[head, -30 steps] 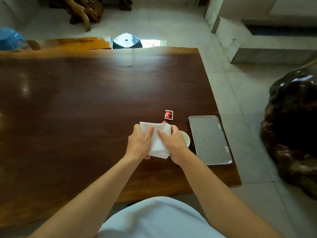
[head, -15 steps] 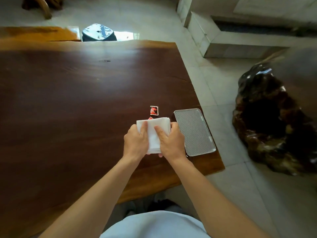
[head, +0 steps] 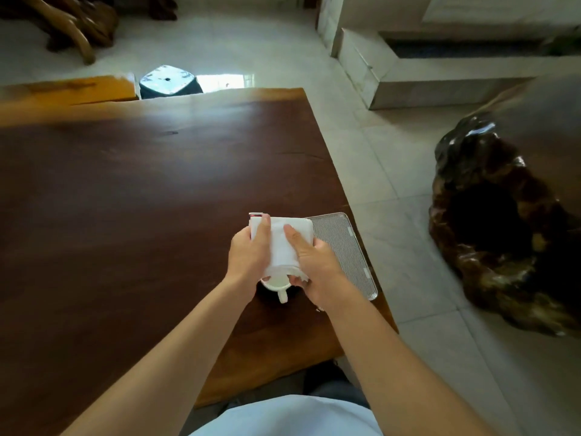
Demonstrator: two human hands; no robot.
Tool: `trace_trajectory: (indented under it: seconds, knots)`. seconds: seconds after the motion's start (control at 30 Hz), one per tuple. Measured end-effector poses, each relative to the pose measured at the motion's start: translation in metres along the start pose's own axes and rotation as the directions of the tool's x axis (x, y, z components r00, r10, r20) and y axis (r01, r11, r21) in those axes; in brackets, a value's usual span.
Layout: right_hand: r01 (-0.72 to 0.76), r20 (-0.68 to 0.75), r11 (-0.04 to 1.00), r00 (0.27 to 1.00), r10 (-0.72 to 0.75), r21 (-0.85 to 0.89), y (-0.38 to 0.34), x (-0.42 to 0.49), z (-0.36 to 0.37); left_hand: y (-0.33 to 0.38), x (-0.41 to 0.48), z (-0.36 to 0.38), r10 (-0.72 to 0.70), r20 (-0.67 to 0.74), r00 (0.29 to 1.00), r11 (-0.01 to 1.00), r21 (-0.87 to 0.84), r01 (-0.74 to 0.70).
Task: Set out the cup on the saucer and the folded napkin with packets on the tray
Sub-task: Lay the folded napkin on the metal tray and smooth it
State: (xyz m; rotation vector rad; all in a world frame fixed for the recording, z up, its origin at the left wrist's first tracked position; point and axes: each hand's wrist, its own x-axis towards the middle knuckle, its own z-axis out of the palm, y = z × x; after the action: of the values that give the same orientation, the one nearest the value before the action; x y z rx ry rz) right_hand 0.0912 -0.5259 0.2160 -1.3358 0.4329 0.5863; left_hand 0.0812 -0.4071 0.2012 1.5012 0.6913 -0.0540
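White folded napkin is held above the desk by both grips, just left of the tray. Its far right corner overlaps the tray's far-left corner in view — contact cannot be told.

Left grip: closed on the napkin's left edge, thumb laid flat along the top face, other fingers hidden under the cloth.

Right grip: closed on the right edge, thumb pressed on the top face, fingers curled into the ragged near end.

The napkin spans the gap between the two grips, with its far half flat and its near end bunched.

Packet: only a red-and-white sliver shows, past the napkin's far-left corner, left of the tray.

Cup: white, upright on the desk, left of the tray's near half, under the napkin's near end and partly covered by it — handle points toward the person.

Tray: mesh-patterned, lying flat at the desk's right edge.
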Motion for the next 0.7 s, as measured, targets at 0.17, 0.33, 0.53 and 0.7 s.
trace_trajectory:
  seconds: [0.17, 0.33, 0.53, 0.7]
  knots:
    - [-0.017, 0.041, 0.971, 0.999, 0.028, -0.240, -0.044, 0.044, -0.092, 0.013, 0.024, 0.078, 0.028, -0.037, 0.999, 0.971, 0.239, -0.018]
    - [0.179, -0.145, 0.889, 0.954, -0.261, -0.422, -0.063, 0.081, -0.138, 0.009, 0.033, 0.166, 0.093, -0.170, 0.981, 0.945, 0.325, -0.033]
    - [0.254, -0.124, 0.741, 0.902, -0.414, -0.622, -0.054, 0.122, -0.157, -0.008, 0.046, 0.194, 0.206, -0.350, 0.914, 0.932, 0.354, -0.074]
    - [0.220, -0.104, 0.732, 0.924, -0.369, -0.644, -0.036, 0.152, -0.162, -0.037, 0.074, 0.204, -0.006, -0.425, 0.905, 0.942, 0.302, 0.148]
